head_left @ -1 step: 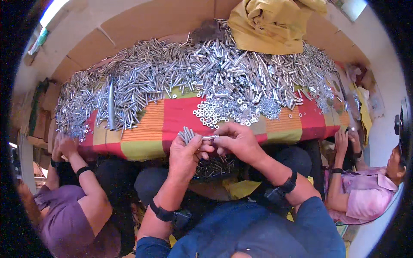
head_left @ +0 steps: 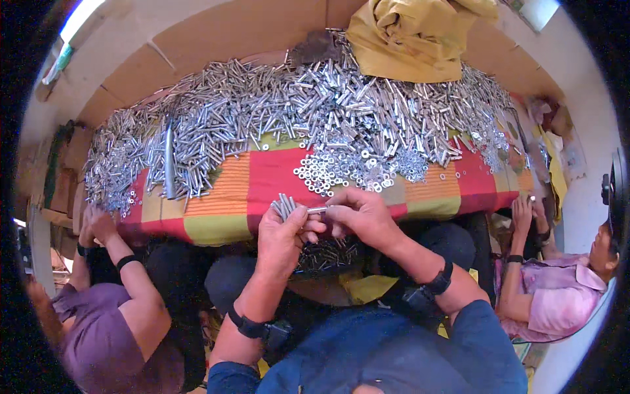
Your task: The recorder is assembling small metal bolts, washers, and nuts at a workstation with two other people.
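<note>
My left hand point(head_left: 282, 240) is closed around several slim silver metal rods point(head_left: 284, 205), like bolts, their ends fanned out above the thumb. One more metal rod point(head_left: 317, 210) lies level between thumb and fingers, pointing right. At the right end of that rod my right hand point(head_left: 361, 213) pinches with thumb and fingertips. Whether a washer or nut sits between those fingers is hidden. Beyond my hands, a heap of flat ring washers point(head_left: 321, 172) lies on the checked cloth point(head_left: 279, 174). A dark container of rods point(head_left: 328, 255) shows below my hands.
A long pile of metal rods point(head_left: 243, 105) spans the table's back. A yellow sack point(head_left: 407, 46) covers part of it. A metal tube point(head_left: 170, 161) stands out at left. Co-workers sit on either side, one in a purple shirt point(head_left: 111, 322), one in a pink shirt point(head_left: 558, 295).
My right fingers have shifted very slightly at the rod's end. The right-hand co-worker's hands have moved a little. The rest looks the same.
</note>
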A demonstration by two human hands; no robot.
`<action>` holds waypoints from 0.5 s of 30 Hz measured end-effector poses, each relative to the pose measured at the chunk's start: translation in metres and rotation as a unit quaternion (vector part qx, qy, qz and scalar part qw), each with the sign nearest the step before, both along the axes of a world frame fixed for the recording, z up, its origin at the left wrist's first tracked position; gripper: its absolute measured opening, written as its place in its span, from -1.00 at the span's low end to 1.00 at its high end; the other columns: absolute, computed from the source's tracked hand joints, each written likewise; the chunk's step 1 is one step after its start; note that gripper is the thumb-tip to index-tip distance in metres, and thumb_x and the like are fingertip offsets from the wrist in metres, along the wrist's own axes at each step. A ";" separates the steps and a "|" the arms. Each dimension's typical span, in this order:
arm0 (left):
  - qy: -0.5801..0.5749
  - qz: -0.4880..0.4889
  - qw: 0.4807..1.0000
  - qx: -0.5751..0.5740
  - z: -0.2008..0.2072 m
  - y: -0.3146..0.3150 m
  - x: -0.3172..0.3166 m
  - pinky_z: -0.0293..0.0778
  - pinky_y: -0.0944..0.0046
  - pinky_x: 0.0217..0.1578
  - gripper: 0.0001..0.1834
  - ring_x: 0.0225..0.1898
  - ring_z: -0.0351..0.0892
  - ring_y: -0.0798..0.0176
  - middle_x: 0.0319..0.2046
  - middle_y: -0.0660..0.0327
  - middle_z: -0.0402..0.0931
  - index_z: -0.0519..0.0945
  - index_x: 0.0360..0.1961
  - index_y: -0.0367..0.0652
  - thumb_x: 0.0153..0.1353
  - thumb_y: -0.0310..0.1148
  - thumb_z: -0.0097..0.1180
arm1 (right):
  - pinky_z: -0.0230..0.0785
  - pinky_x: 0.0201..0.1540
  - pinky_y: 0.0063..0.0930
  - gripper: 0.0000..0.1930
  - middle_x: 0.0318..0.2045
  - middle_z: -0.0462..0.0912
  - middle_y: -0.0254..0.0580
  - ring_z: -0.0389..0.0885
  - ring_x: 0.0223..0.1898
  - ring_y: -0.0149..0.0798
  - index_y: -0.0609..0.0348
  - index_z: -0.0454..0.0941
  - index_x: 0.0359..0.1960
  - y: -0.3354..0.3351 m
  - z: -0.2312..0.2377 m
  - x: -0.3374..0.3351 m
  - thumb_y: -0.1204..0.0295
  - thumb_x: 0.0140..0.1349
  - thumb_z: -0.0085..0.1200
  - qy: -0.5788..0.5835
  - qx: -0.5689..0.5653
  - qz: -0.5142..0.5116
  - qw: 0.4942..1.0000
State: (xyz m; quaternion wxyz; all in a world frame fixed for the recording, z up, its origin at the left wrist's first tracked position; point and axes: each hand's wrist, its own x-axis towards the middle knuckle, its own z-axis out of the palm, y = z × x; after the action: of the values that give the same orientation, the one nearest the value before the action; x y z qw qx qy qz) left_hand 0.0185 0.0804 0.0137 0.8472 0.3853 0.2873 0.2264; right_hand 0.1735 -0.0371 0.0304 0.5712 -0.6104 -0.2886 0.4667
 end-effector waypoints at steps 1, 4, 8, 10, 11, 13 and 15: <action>-0.005 -0.001 1.000 -0.002 0.000 0.000 0.000 0.54 0.39 -0.54 -0.89 -0.48 0.67 0.30 -0.34 0.07 0.68 0.53 -0.18 -0.27 0.42 -0.43 0.04 | 0.47 -0.47 -0.57 -0.80 -0.47 0.64 -0.26 0.60 -0.54 -0.46 0.29 0.59 -0.23 0.000 0.000 0.000 0.36 0.36 0.15 -0.017 -0.010 0.013 1.000; -0.017 -0.011 1.000 -0.002 -0.003 0.002 -0.002 0.55 0.39 -0.53 -0.88 -0.45 0.69 0.27 -0.31 0.04 0.68 0.52 -0.16 -0.30 0.42 -0.45 0.04 | 0.40 -0.52 -0.55 -0.72 -0.50 0.63 -0.26 0.58 -0.59 -0.45 0.25 0.60 -0.31 0.001 0.002 0.004 0.25 0.40 0.09 -0.031 -0.043 0.037 0.998; -0.016 -0.013 1.000 -0.002 -0.005 0.003 -0.004 0.54 0.38 -0.53 -0.87 -0.43 0.71 0.25 -0.30 0.01 0.68 0.50 -0.15 -0.33 0.42 -0.46 0.04 | 0.44 -0.49 -0.45 -0.68 -0.47 0.65 -0.20 0.62 -0.54 -0.38 0.26 0.59 -0.33 0.004 0.004 0.008 0.19 0.36 0.12 -0.052 -0.039 0.026 0.998; -0.017 -0.013 1.000 0.001 -0.005 0.003 -0.003 0.53 0.38 -0.53 -0.88 -0.45 0.70 0.26 -0.31 0.02 0.67 0.50 -0.17 -0.32 0.42 -0.45 0.05 | 0.45 -0.41 -0.49 -0.78 -0.44 0.64 -0.24 0.62 -0.46 -0.41 0.28 0.59 -0.23 0.003 0.002 0.004 0.33 0.31 0.17 -0.157 0.014 0.004 0.987; -0.018 -0.014 1.000 0.003 -0.005 0.003 -0.002 0.52 0.39 -0.54 -0.88 -0.46 0.69 0.26 -0.32 0.02 0.67 0.50 -0.18 -0.31 0.42 -0.44 0.05 | 0.46 -0.34 -0.54 -0.79 -0.42 0.63 -0.28 0.62 -0.39 -0.44 0.30 0.58 -0.13 0.001 0.000 0.003 0.46 0.26 0.21 -0.260 0.065 -0.020 0.963; -0.016 -0.020 1.000 0.005 -0.003 0.002 -0.002 0.51 0.39 -0.55 -0.88 -0.47 0.68 0.28 -0.34 0.03 0.67 0.50 -0.20 -0.30 0.41 -0.43 0.06 | 0.49 -0.29 -0.42 -0.73 -0.37 0.66 -0.16 0.66 -0.33 -0.34 0.29 0.60 -0.16 -0.004 -0.020 0.008 0.38 0.18 0.27 -0.304 0.080 0.055 0.948; -0.010 -0.024 1.000 0.006 -0.004 0.003 -0.005 0.50 0.39 -0.56 -0.87 -0.49 0.67 0.29 -0.35 0.04 0.66 0.49 -0.21 -0.28 0.41 -0.42 0.07 | 0.53 -0.24 -0.30 -0.66 -0.32 0.70 -0.05 0.69 -0.28 -0.24 0.28 0.62 -0.19 -0.006 -0.019 0.004 0.29 0.11 0.33 -0.342 0.095 0.130 0.926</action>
State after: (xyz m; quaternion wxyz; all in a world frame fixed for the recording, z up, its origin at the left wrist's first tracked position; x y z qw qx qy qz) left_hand 0.0137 0.0834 0.0102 0.8527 0.3952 0.2679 0.2119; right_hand 0.1770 -0.0431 0.0113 0.4271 -0.6331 -0.5862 0.2704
